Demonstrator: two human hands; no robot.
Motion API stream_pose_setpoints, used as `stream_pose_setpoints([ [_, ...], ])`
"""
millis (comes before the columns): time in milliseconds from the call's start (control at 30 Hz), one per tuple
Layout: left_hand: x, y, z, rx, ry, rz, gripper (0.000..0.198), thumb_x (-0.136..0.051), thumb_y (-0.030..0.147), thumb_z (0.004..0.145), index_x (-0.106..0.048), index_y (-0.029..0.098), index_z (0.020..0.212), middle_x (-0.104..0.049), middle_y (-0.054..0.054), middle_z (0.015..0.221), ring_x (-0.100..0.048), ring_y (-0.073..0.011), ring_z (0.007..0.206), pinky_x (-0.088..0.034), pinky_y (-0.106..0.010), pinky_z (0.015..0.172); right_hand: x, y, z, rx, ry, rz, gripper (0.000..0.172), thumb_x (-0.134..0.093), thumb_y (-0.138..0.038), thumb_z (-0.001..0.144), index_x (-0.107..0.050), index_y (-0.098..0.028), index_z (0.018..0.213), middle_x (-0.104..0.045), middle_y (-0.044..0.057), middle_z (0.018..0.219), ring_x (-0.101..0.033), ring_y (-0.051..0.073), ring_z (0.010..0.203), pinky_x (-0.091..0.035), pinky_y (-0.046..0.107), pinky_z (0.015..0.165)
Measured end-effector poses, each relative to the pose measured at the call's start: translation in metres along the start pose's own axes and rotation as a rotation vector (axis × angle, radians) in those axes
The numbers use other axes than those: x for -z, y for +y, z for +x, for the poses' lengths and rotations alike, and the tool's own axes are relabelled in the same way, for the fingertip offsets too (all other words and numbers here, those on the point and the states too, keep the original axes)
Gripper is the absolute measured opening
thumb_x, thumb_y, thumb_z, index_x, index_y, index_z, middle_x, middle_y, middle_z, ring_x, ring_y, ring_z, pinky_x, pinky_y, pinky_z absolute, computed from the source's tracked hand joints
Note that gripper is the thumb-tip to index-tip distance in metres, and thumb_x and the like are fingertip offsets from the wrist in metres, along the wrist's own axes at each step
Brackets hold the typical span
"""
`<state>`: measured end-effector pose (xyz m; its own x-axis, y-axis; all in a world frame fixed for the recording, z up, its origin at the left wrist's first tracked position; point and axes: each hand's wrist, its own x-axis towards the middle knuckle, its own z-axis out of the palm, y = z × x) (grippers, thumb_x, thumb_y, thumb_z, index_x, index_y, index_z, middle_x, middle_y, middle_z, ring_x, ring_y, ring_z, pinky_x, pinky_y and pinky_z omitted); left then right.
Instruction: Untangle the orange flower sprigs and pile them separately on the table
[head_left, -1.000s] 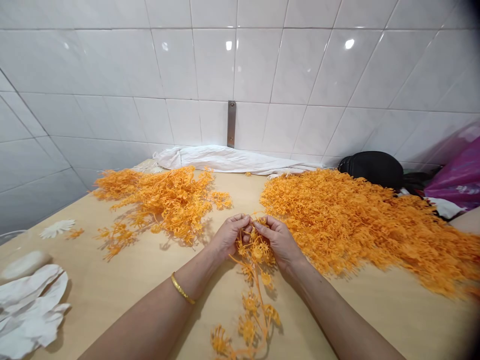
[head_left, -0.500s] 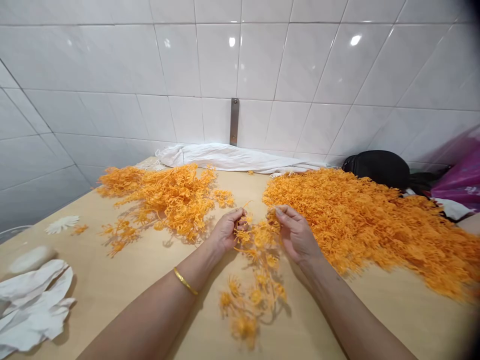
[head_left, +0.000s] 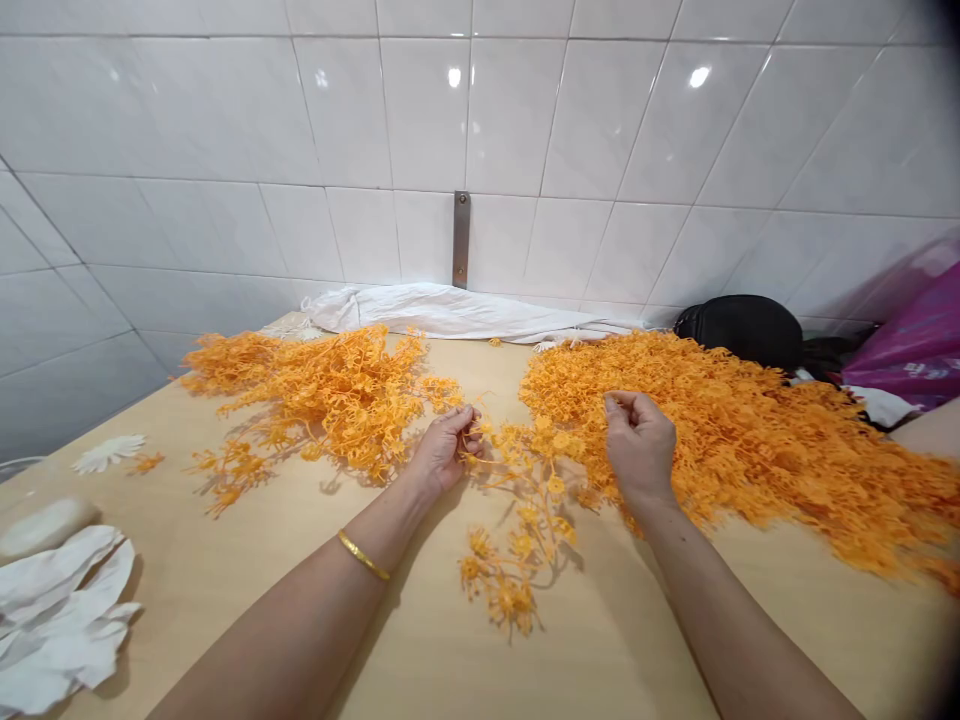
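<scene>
My left hand (head_left: pixel 448 446) pinches the top end of an orange plastic flower sprig (head_left: pixel 517 520) that trails across the tan table (head_left: pixel 300 560) toward me. My right hand (head_left: pixel 639 442) hovers over the near edge of the large orange sprig heap (head_left: pixel 750 440) on the right, fingers curled together; I cannot make out anything between them. A smaller pile of orange sprigs (head_left: pixel 330 395) lies just left of my left hand. A gold bangle (head_left: pixel 363 556) sits on my left wrist.
White tiled walls close the back and left. A white cloth (head_left: pixel 450 312) lies along the back edge, a black bag (head_left: pixel 739 330) and a purple bag (head_left: pixel 911 350) at the back right. White gloves (head_left: pixel 60 610) and a white flower piece (head_left: pixel 105 455) lie at the left.
My right hand let go of the sprig and moved right, over the big heap. My left hand drew the sprig's top toward the left pile, and the sprig now lies spread on the table.
</scene>
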<state>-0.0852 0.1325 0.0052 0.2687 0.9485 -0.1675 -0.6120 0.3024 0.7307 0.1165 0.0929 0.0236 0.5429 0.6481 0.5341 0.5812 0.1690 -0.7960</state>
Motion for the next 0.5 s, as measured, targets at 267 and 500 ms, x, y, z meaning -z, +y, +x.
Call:
stream_pose_setpoints([
  [267,-0.004,-0.005,-0.007,-0.015,-0.075,0.118,0.01,-0.06,0.016,0.067,-0.05,0.013,0.066,-0.052,0.002,0.054,-0.052,-0.009,0.044,-0.047,-0.025,0.049,-0.003,-0.022,-0.015,0.369,-0.096,-0.164,0.02,-0.04,-0.025,0.082,-0.057,-0.017,0.086,-0.054,0.01,0.087,-0.048,0.022,0.087,-0.037,0.035,0.078],
  [500,-0.01,-0.01,-0.015,-0.105,-0.137,0.201,0.019,-0.064,0.023,0.064,-0.048,0.014,0.063,-0.053,0.003,0.052,-0.049,-0.0064,0.041,-0.042,-0.019,0.045,-0.025,-0.038,-0.049,0.36,-0.613,-0.028,0.023,-0.049,-0.037,0.079,-0.058,-0.019,0.091,-0.059,0.006,0.086,-0.049,0.02,0.085,-0.036,0.031,0.075],
])
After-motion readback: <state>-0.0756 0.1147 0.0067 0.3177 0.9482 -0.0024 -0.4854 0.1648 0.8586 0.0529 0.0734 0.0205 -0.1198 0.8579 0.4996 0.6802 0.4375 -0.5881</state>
